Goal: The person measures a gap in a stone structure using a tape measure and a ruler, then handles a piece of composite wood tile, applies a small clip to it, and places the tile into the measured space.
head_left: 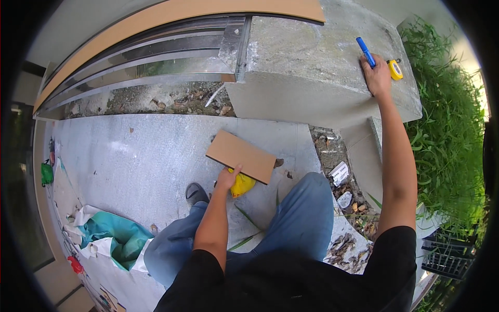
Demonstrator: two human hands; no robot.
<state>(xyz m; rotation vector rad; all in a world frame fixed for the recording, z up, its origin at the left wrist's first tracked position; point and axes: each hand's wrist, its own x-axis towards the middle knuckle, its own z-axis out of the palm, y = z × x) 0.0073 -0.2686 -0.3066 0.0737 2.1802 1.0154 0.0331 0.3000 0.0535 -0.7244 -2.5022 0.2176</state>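
Pinching its near edge, the left grip [226,178] is holding a brown board [241,156] out ahead, while the right grip [378,79] is squeezing a blue marker [365,50].

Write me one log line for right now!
left hand: holds brown board; yellow bundle alongside | right hand: holds blue marker over concrete block | nearby: yellow tape measure on block

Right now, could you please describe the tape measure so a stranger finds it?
Find the concrete block at upper right, beside plants. Near its right end, the right hand holds a blue marker. Right of that hand sits the tape measure, yellow and compact, unlike the marker.
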